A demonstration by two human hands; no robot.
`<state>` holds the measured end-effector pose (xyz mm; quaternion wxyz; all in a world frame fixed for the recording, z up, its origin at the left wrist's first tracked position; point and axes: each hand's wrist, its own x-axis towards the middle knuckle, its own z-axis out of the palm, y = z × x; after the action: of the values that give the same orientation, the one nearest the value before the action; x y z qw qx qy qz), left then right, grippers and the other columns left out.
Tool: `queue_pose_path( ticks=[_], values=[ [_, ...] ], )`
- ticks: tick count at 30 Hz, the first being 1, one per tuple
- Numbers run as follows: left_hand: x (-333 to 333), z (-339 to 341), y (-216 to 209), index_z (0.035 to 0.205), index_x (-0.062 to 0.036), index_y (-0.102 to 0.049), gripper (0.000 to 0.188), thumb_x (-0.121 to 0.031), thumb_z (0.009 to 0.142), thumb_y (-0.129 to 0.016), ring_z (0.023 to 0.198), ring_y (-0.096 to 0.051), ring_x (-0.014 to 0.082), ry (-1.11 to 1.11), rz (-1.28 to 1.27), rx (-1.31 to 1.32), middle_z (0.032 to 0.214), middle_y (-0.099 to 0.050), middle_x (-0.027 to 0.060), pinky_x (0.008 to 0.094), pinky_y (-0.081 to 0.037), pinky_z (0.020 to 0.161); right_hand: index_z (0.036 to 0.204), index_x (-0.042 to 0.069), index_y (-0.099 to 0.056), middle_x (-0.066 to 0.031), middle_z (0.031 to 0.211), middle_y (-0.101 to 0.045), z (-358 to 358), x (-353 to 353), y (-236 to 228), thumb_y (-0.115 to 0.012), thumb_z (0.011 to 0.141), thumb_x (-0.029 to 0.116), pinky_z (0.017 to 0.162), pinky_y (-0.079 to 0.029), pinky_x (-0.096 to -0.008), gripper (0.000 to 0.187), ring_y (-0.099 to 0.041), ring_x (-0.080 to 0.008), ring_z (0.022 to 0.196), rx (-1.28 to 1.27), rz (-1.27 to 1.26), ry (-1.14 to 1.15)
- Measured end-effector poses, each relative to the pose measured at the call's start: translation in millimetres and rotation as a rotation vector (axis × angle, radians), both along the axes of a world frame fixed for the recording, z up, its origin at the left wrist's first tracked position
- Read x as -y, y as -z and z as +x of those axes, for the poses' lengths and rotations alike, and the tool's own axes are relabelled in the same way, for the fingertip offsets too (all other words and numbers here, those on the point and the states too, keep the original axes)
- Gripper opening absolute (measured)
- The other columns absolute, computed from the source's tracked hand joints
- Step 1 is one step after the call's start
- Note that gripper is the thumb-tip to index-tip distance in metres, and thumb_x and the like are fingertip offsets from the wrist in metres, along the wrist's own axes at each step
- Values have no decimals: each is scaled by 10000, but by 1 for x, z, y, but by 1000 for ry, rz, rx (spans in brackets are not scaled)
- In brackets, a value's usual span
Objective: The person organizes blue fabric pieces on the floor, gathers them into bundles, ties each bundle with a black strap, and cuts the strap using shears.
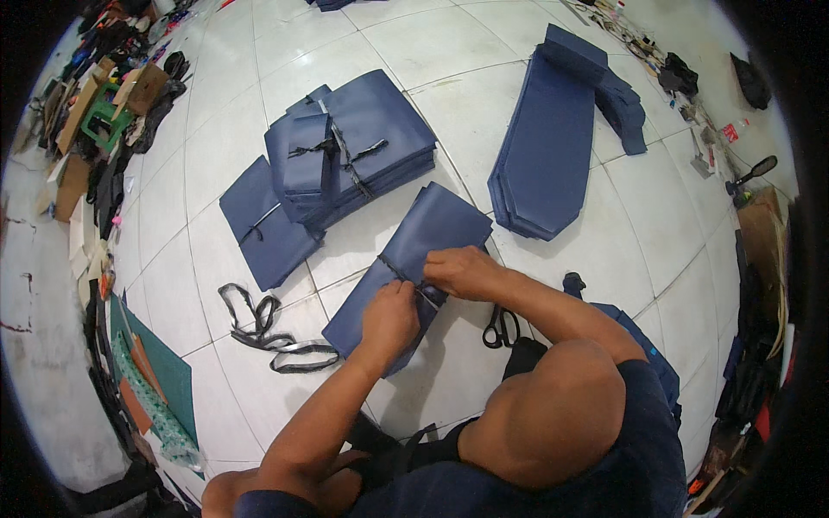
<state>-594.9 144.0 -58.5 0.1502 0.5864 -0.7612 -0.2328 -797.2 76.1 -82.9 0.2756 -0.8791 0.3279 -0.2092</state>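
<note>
A stack of dark blue sheets lies slantwise on the floor before me. Around its middle runs a black fabric strip. My left hand rests over the stack with its fingers pinched on the strip. At the right edge of the stack, my right hand is closed on the strip too; its fingertips partly hide it. Scissors with black handles lie beside my right forearm. A loose black-and-white strip is curled on the floor to the left.
Beyond my hands sit a tied pile of blue pieces and a smaller tied bundle. Long blue pieces are stacked at the far right. A green mat lies at the left; clutter and a green stool line the wall.
</note>
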Motion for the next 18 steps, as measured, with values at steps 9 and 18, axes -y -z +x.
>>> queue_pose_path(
  ticks=[9,18],
  values=[
    [2,5,-1,877,-24,-579,73,-88,846,-564,841,-611,422,54,62,40,853,-615,198,517,-503,741,811,71,-569,-95,847,-577,-2,2,-3,-676,817,194,655,-503,-454,163,-625,-332,800,-25,41,-7],
    [-1,41,-12,989,-4,-578,321,-279,851,-670,908,-597,365,-31,35,33,936,-596,209,456,-489,791,984,82,-643,-115,918,-618,-10,14,-30,-731,815,314,725,-512,-429,300,-643,-306,869,-2,207,76]
  ],
)
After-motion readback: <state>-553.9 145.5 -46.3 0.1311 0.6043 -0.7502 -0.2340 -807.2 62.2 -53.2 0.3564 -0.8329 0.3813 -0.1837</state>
